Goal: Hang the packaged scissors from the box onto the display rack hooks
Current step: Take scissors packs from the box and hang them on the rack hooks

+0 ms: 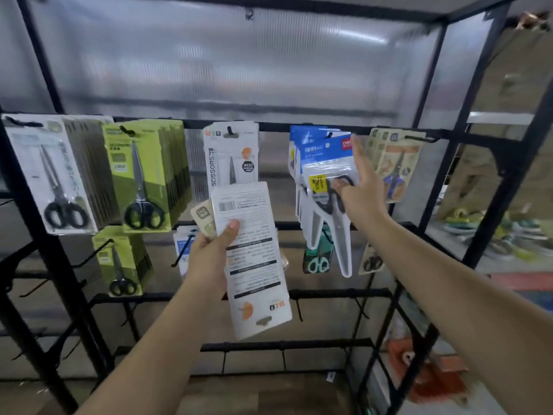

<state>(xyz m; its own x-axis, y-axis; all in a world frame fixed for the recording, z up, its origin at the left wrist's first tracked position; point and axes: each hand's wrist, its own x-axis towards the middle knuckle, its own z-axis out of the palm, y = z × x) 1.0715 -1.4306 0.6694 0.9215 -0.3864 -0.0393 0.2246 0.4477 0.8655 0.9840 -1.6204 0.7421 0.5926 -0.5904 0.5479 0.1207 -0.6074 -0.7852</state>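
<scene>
white scissors pack [254, 259] was upside down, back facing me, in the left hand [209, 250], clamped w/ a beige pack [205, 217] behind it. right hand [359, 190] was spread, fingers on the blue packs [326, 163] already hung. rack [443, 136] looked mostly stocked up top; several lower hooks [299, 310] were bare. box wasn't in view.

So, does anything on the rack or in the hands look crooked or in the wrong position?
Yes. The white pack in the left hand is upside down with its back showing, hang hole at the bottom. On the top rail, the blue-topped packs under the right hand hang splayed, not flat like the green stack.
</scene>
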